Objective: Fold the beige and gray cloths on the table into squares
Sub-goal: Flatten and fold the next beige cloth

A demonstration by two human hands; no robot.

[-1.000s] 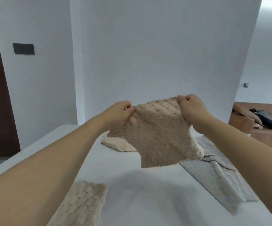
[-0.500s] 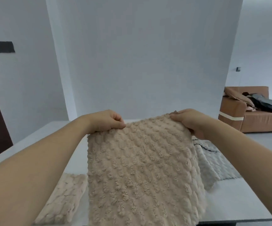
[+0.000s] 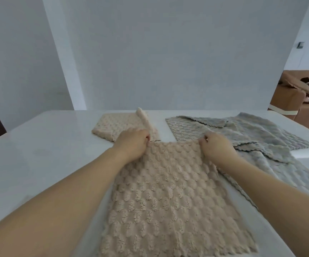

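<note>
A beige bubble-textured cloth lies spread flat on the white table in front of me. My left hand pinches its far left corner and my right hand pinches its far right corner. Behind my left hand lies a folded beige cloth with one edge sticking up. Several gray cloths lie unfolded and overlapping to the right, partly under the beige cloth's right edge.
A white wall panel stands right behind the table's far edge. A brown sofa with dark clothing on it is at the far right, beyond the table. A dark door edge shows at the left.
The beige cloth, held hanging in the air before, now lies spread flat on the table. Both hands have come down and forward with its far corners. The view has tilted down.
</note>
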